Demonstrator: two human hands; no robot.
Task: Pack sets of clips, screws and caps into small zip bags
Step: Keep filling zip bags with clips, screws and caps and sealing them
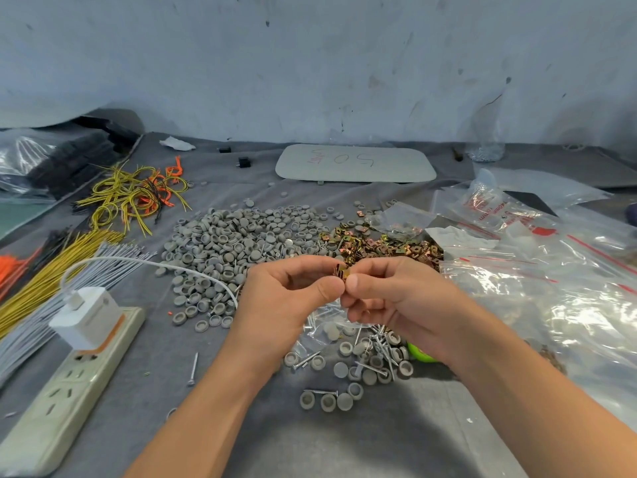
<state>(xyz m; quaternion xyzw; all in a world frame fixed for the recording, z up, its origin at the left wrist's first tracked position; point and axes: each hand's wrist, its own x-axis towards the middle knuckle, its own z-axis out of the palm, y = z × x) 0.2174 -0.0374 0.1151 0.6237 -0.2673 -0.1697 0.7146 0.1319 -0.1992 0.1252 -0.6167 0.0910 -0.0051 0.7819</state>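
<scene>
My left hand [293, 291] and my right hand [389, 294] meet above the table's middle and together pinch a small bunch of brass clips [342, 271] between thumbs and fingertips. Behind them lies a wide heap of grey caps [238, 243] and, to its right, a heap of brass clips [375, 244]. Under my hands are loose silver screws [381, 343], more grey caps [344, 369] and a small clear zip bag [319, 326]. Clear zip bags with red stripes [537, 270] pile up at the right.
A white power strip [65, 398] with a charger [88, 317] and its cable lies at the left. Yellow, grey and orange wires [44, 284] spread further left. A pale oval board [355, 163] lies at the back by the wall. A green object [418, 353] shows under my right wrist.
</scene>
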